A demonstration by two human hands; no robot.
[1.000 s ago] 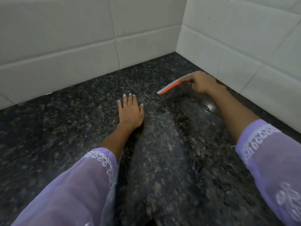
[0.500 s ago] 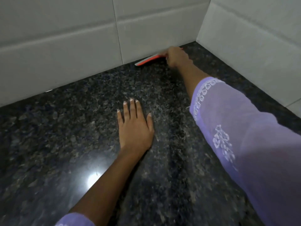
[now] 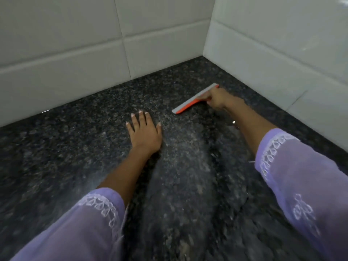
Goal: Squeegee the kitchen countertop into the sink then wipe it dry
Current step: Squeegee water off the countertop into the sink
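Observation:
An orange and grey squeegee [image 3: 192,101] lies with its blade on the black speckled granite countertop [image 3: 79,147], a short way out from the back corner. My right hand [image 3: 218,98] grips its handle at the right end. Flat on the counter to the left of the blade rests my left hand [image 3: 144,132], fingers spread, holding nothing. A wet streak runs down the counter between my two arms. No sink is in view.
White tiled walls [image 3: 66,53] close the counter at the back and on the right [image 3: 282,59], meeting in a corner. Both my arms wear purple sleeves [image 3: 305,185] with white embroidery.
My right hand has pulled the squeegee away from the back wall toward me and to the right. My left hand has stayed flat in the same place.

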